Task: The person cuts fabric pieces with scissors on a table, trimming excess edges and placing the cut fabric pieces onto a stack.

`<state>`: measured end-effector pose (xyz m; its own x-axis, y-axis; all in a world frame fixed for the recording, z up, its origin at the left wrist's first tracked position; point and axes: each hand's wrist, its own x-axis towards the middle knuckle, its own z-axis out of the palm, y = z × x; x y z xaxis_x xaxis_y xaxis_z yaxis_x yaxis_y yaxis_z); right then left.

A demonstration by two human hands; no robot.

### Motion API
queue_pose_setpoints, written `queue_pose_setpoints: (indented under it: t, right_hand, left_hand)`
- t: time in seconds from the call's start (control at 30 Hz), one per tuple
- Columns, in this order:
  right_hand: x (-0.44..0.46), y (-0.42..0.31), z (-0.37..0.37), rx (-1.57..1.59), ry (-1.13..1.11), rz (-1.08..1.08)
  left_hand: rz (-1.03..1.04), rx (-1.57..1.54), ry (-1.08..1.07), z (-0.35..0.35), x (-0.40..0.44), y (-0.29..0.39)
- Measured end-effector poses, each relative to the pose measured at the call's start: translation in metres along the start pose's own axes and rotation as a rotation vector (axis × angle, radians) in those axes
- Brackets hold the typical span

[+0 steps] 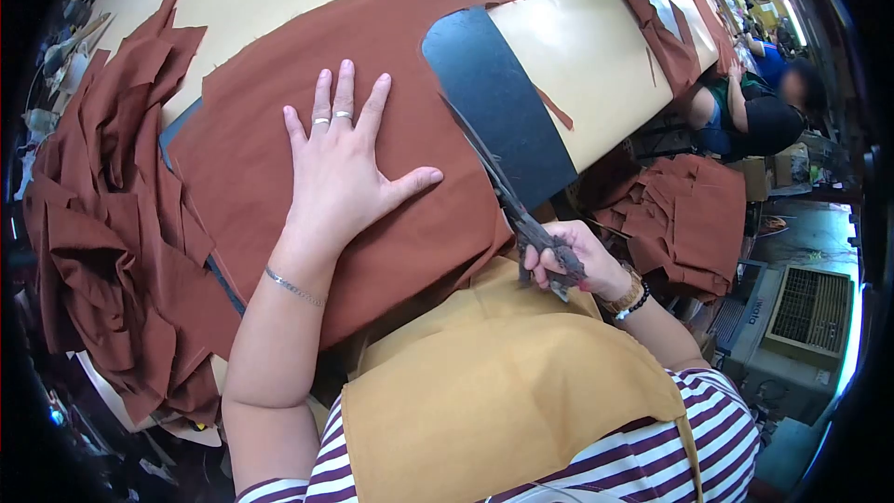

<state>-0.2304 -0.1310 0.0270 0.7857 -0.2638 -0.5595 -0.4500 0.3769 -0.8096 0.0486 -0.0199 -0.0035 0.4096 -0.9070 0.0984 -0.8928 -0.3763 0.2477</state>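
Rust-brown fabric [400,130] lies over a dark flat board [512,102] on a pale table [596,47]. My left hand [343,160] rests flat on the fabric with its fingers spread, two rings on them. On the right, at the fabric's near edge, my right hand [565,259] grips large scissors [507,194] whose handles are wrapped in grey cloth. Their long blades point up and left along the fabric's right edge, beside the bare part of the board. How far the blades are apart I cannot tell.
Crumpled rust fabric [102,224] hangs at the table's left. A thin scrap [556,108] lies right of the board, and more fabric [661,28] at the far right. Below it are a fabric pile [689,214], a seated person [745,112] and a grey machine [792,326].
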Motion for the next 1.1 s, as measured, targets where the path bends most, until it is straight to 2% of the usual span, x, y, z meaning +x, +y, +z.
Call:
queue_pose_setpoints:
  t: [0.13, 0.23, 0.5, 0.63, 0.73, 0.87, 1.1]
  right_hand:
    - [0.007, 0.001, 0.000, 0.060, -0.021, -0.035]
    - [-0.004, 0.002, 0.004, 0.079, 0.031, 0.015]
    - [0.009, -0.008, 0.006, 0.004, -0.021, -0.014]
    - [0.013, -0.007, 0.011, 0.172, 0.020, -0.047]
    - [0.004, -0.005, 0.012, 0.135, 0.082, 0.034]
    - [0.003, -0.003, 0.012, 0.083, 0.083, 0.033]
    - [0.027, -0.017, 0.017, 0.119, 0.040, -0.050]
  left_hand:
    - [-0.003, -0.012, -0.017, -0.002, 0.000, 0.002]
    - [-0.006, -0.037, -0.018, -0.005, 0.000, 0.002]
    - [0.023, -0.037, -0.029, -0.005, -0.002, 0.003]
    - [0.026, -0.045, -0.036, -0.005, -0.003, 0.002]
    - [0.017, -0.043, -0.040, -0.003, -0.004, 0.002]
    - [0.019, -0.040, -0.037, -0.002, -0.003, 0.002]
    - [0.019, -0.035, -0.047, -0.005, -0.003, 0.002]
